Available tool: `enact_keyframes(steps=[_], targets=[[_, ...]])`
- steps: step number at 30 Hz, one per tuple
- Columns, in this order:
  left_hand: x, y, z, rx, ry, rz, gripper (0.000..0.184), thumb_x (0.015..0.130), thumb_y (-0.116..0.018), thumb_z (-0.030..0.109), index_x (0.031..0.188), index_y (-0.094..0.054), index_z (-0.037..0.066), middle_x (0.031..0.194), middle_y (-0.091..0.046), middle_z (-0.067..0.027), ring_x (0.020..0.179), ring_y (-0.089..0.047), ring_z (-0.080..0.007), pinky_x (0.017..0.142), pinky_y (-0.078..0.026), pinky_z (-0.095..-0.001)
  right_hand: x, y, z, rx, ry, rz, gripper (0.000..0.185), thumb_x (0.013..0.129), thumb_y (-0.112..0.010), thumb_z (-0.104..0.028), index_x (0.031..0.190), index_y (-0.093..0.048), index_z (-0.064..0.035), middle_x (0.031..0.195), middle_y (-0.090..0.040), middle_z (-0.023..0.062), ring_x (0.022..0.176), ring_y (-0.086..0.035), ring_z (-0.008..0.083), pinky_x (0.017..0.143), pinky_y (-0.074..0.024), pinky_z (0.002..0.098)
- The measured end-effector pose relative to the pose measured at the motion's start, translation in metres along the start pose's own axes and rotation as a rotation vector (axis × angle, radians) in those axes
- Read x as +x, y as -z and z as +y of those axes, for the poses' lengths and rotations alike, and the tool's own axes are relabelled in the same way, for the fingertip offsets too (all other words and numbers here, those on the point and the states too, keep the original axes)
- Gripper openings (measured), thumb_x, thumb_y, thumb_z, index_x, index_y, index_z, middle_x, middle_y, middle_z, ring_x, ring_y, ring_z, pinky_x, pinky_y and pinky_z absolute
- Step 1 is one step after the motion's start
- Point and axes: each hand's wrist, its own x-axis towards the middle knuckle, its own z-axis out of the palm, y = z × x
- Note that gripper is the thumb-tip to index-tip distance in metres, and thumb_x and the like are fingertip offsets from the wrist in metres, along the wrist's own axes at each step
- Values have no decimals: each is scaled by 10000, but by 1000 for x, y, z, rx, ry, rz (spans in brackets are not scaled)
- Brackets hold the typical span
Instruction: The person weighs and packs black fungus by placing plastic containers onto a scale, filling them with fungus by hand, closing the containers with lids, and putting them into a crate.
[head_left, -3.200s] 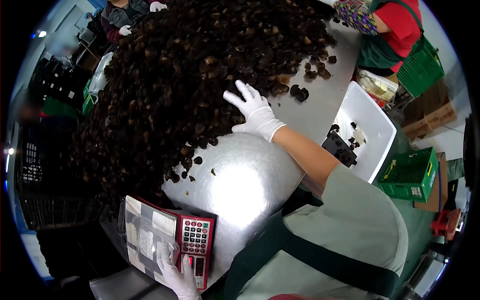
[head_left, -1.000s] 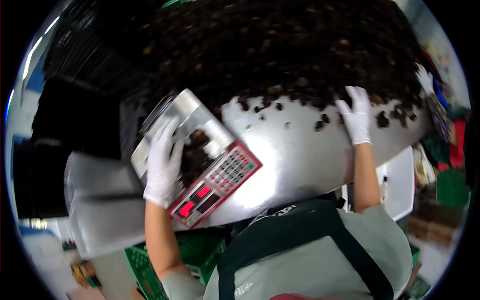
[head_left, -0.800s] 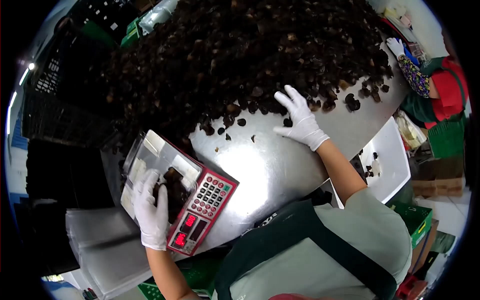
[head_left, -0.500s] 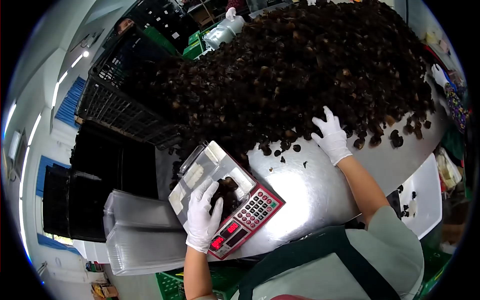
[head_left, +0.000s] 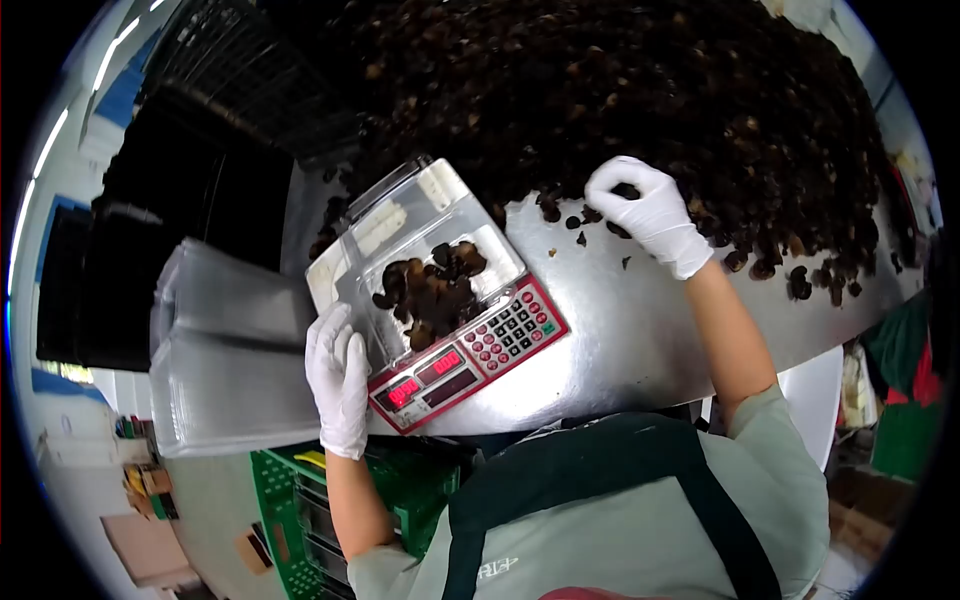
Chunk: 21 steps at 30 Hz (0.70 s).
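Observation:
My left hand [head_left: 338,375], in a white glove, is at the left edge of the scale [head_left: 470,362], fingers stretched out, holding nothing. The scale is red with lit red digits. On its pan rests an open clear plastic box [head_left: 490,255] with dark brown wood ear mushrooms [head_left: 430,295] in it. My right hand [head_left: 648,212], also gloved, is curled into a pinch at the near edge of the mushroom heap [head_left: 600,90]. A small brown mushroom piece shows at its fingertips; the glove hides part of the grip.
Stacked clear plastic boxes [head_left: 235,370] stand left of the scale. Black crates [head_left: 250,75] border the heap at the back left. Loose mushroom pieces [head_left: 800,283] lie on the metal table [head_left: 600,330] to the right. A green crate [head_left: 275,500] is below the table edge.
My left hand has moved from over the box to the scale's left side, uncovering the mushrooms. My right hand's spread fingers have closed into a pinch. The view has tilted down.

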Motion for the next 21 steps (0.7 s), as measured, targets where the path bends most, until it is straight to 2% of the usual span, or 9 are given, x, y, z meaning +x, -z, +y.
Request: enact_keyframes(steps=[2, 3, 4, 6, 7, 11, 16, 19, 21], targets=[[0, 0, -8, -89, 24, 8, 409, 976, -577, -27, 1384, -567, 7, 1435, -496, -107, 1323, -514, -201, 1143, -402, -364, 10, -34, -33, 58, 166, -187, 45, 843, -732, -77, 851, -728, -32, 926, -689, 26, 859, -665, 133, 791, -545, 276], [0, 0, -10, -92, 40, 24, 409, 976, -577, -27, 1384, -567, 7, 1435, -496, -107, 1323, -514, -201, 1143, -402, -364, 13, -52, -52, 85, 243, -295, 37, 826, -716, 6, 843, -723, -26, 948, -685, 40, 885, -651, 138, 820, -528, 282], [1, -1, -12, -92, 24, 24, 411, 975, -578, -27, 1384, -568, 8, 1429, -499, -108, 1318, -517, -201, 1143, -400, -361, 16, -70, -66, 98, 238, -416, 99, 842, -762, -159, 879, -741, -69, 976, -700, 38, 895, -676, 178, 816, -541, 311], [2, -3, -14, -58, -12, 22, 427, 967, -591, -19, 1392, -564, 10, 1415, -511, -113, 1296, -526, -210, 1134, -402, -354, 22, -115, -76, 69, 387, -575, 186, 852, -755, -271, 954, -773, -116, 1050, -708, 53, 994, -684, 243, 892, -544, 351], [1, -5, -12, -45, -13, 28, 446, 962, -598, -15, 1406, -557, 8, 1412, -515, -126, 1283, -532, -225, 1130, -403, -357, 22, -132, -80, -13, 479, -661, 243, 860, -768, -218, 1077, -760, -107, 1123, -684, 90, 1068, -679, 243, 894, -557, 327], [-2, -9, -3, 19, -57, 22, 499, 954, -592, -20, 1446, -514, -13, 1400, -522, -169, 1295, -536, -274, 1127, -413, -369, 14, -174, -90, -697, 736, -828, 652, 851, -763, -380, 1448, -545, -236, 1356, -582, 99, 1211, -620, 305, 926, -583, 395], [-1, -9, -5, 41, -97, -9, 552, 951, -598, -8, 1483, -453, -32, 1431, -508, -192, 1327, -520, -309, 1151, -391, -385, 25, -143, -109, -619, 767, -683, 718, 814, -779, -396, 1462, -525, -221, 1466, -551, 97, 1216, -623, 314, 915, -590, 417], [-1, -10, -10, 10, -101, -12, 562, 947, -603, -13, 1487, -447, -32, 1430, -506, -195, 1341, -506, -317, 1157, -380, -385, 29, -89, -107, -123, 412, -431, 480, 895, -712, -219, 1365, -641, -151, 1321, -636, 95, 1136, -643, 246, 952, -547, 354], [-2, -9, -9, -8, -77, -1, 571, 943, -607, -19, 1490, -443, -31, 1447, -492, -189, 1363, -491, -300, 1167, -372, -381, 32, -40, -63, -218, 282, -82, 480, 901, -728, -318, 1345, -660, -149, 1323, -655, 117, 1241, -614, 281, 1074, -484, 383]])
